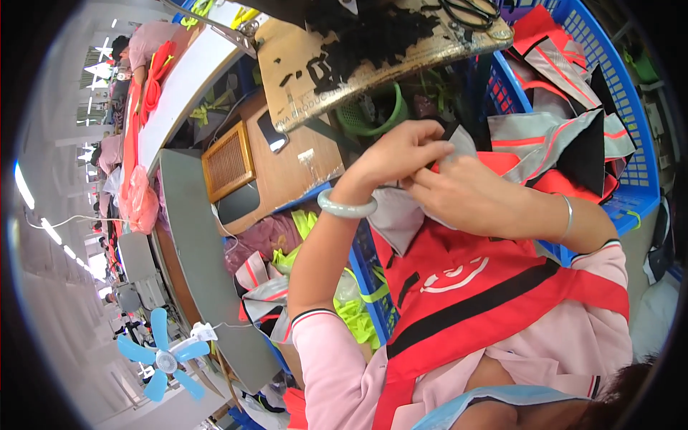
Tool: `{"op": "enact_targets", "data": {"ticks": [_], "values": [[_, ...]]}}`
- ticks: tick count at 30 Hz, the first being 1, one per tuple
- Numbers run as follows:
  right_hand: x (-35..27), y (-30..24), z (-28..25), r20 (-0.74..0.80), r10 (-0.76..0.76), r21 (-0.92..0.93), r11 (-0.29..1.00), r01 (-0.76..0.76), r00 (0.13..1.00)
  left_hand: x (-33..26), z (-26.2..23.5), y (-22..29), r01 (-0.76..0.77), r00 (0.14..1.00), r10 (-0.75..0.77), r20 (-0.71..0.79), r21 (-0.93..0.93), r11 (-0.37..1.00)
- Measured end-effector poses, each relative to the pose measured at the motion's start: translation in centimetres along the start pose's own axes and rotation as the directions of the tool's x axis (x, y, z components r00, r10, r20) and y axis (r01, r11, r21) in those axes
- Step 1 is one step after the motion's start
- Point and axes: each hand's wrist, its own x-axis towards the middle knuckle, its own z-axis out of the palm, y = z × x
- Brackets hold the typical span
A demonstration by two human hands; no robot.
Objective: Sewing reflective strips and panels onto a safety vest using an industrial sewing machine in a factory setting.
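In front of my chest, my left hand (401, 154), with a pale bangle at the wrist, and my right hand (466, 192), with a thin silver bracelet, are close together. Fingers of both hands are pinched on a grey cloth piece (396, 218) with black edging. Part of it hangs below the hands, and more grey shows above the right fingers. My hands cover the middle of the piece. Beneath it lies my red apron (494, 276), which has a black band and a white smile print.
Beyond my hands stands a worn wooden board (380, 61) with black scraps and scissors (469, 13). At right, a blue basket (638, 168) holds grey, red and black cloth pieces. A green basket (373, 118) sits under the board. Left are a phone (273, 133) and a blue fan (165, 360).
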Motion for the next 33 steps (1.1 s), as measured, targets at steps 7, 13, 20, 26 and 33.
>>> {"op": "enact_targets", "data": {"ticks": [7, 13, 20, 26, 33], "values": [[0.1, 2.7, 1.2, 0.115, 0.218, -0.09, 0.974, -0.209, 0.969, -1.0, 2.5, -5.7, -0.329, 0.922, 0.301, -0.243, -0.087, 0.94], [-1.4, 6.6, -0.6, 0.045, 0.312, 0.275, 0.909, -0.312, 0.949, -4.6, 4.9, -6.5, -0.007, 0.816, 0.374, -0.441, 0.639, 0.769], [0.0, 8.4, -4.3, -0.243, 0.292, 0.382, 0.905, -0.186, 0.925, -5.9, -1.1, -1.6, -0.136, 0.768, 0.306, -0.562, 0.324, 0.936], [3.0, 9.8, -6.7, -0.48, 0.351, 0.377, 0.91, -0.173, 0.804, -4.9, -5.8, 2.5, -0.12, 0.81, 0.115, -0.574, 0.029, 0.992], [6.4, 12.5, -8.1, -0.47, 0.437, 0.365, 0.887, -0.282, 0.767, -2.1, -11.1, 3.8, -0.047, 0.835, 0.032, -0.55, -0.014, 0.999]]}}
